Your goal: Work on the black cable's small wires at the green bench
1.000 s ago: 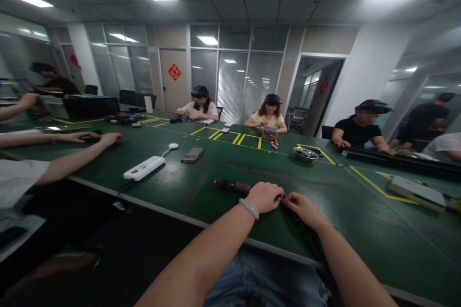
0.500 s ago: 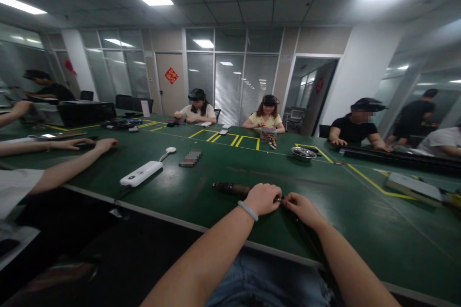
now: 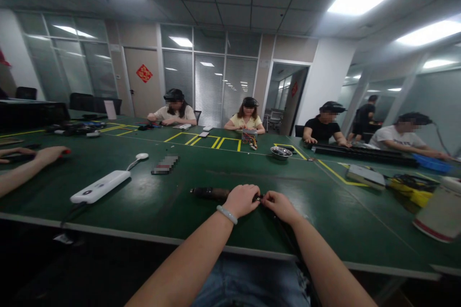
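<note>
A dark cylindrical tool, like an electric screwdriver, lies flat on the green table with its tip pointing left. My left hand, a pale bracelet at its wrist, is closed around the rear end. Close beside it, my right hand pinches a small dark piece with a shiny spot, which looks like a cable end; the fingers hide most of it. A dark cable runs from under my right hand toward the table's front edge.
To the left lie a white power strip and a blurred-out flat object. A metal bowl stands beyond my hands. Rightward are a pale box, yellow-and-black cables and a white container. Several people sit around the table.
The view has turned to the right, so everything sits further left and the white container has come into sight. Both hands keep nearly the same hold at the tool's rear end.
</note>
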A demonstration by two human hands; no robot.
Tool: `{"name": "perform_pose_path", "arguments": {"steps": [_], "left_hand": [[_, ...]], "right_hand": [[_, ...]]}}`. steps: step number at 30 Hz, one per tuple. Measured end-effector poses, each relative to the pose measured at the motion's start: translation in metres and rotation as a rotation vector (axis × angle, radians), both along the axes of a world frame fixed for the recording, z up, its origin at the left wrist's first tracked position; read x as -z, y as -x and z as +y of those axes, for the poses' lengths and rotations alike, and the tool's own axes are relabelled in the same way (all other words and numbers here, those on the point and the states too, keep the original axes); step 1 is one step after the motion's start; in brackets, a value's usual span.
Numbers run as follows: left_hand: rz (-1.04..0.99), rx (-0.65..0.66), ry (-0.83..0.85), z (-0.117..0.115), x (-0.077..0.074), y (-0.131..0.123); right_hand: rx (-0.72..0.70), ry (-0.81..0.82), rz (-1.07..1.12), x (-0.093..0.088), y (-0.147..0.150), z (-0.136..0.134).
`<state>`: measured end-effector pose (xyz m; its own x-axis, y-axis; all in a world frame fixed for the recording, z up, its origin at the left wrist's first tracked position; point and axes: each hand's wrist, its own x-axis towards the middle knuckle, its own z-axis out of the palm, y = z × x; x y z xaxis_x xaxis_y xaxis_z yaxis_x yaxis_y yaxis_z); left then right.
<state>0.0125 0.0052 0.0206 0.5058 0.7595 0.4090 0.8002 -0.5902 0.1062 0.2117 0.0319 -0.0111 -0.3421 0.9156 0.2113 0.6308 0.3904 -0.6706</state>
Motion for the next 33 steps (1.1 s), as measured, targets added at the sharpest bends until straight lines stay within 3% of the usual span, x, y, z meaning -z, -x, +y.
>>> {"name": "perform_pose_path", "arguments": {"steps": [11, 19, 26, 33], "left_hand": [[0.025, 0.044, 0.007, -0.0013, -0.0026, 0.0014], [0.007, -0.019, 0.026, -0.0023, -0.0034, -0.0004], [0.017, 0.044, -0.011, -0.0025, -0.0027, 0.0009], [0.008, -0.012, -0.005, -0.0014, -0.0009, -0.0001]], "right_hand": [[0.018, -0.001, -0.010, 0.0005, 0.0006, -0.0001], [0.019, -0.006, -0.006, 0.0030, 0.0001, 0.0012], [0.035, 0.023, -0.005, 0.0004, 0.0012, -0.0005], [0.011, -0.030, -0.024, 0.0019, -0.0003, 0.0003]]}}
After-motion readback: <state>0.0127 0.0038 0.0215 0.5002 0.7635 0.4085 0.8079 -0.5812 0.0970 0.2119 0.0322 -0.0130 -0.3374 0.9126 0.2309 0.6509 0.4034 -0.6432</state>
